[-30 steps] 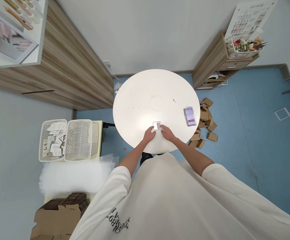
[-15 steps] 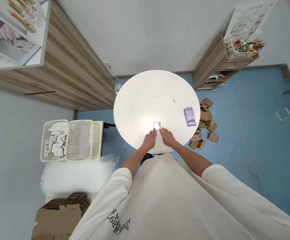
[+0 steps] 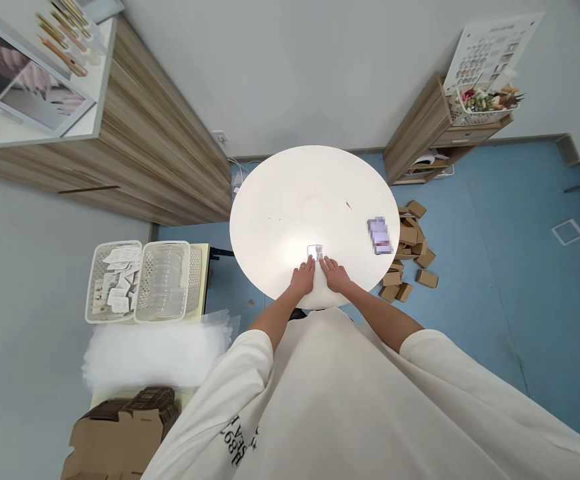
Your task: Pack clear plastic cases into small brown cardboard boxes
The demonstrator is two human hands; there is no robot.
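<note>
A small, flat, clear rectangular piece that looks like plastic [image 3: 315, 251] lies near the front of the round white table [image 3: 280, 187]. Its left part shines white, while greyish patterning shows on its right. My left hand [image 3: 303, 278] rests at its near left corner, fingers stretched forward and fingertips touching its edge. At the near right corner, my right hand [image 3: 335, 274] lies with extended fingers reaching onto the same piece. What is under the fingertips is hidden.
A blurred purple phone-like object [image 3: 380, 235] lies at the table's right. Small cardboard boxes [image 3: 410, 233] are heaped on the floor beyond. On my left stand white baskets [image 3: 189, 280], a stack of translucent sheets [image 3: 155, 353] and folded cardboard [image 3: 120, 440]. Wooden cabinets [image 3: 165, 127] flank the table.
The camera view has shifted slightly. Glare on the clear piece has shrunk, and greyish patterning now shows on its right side. Both hands stay at its near edge.
</note>
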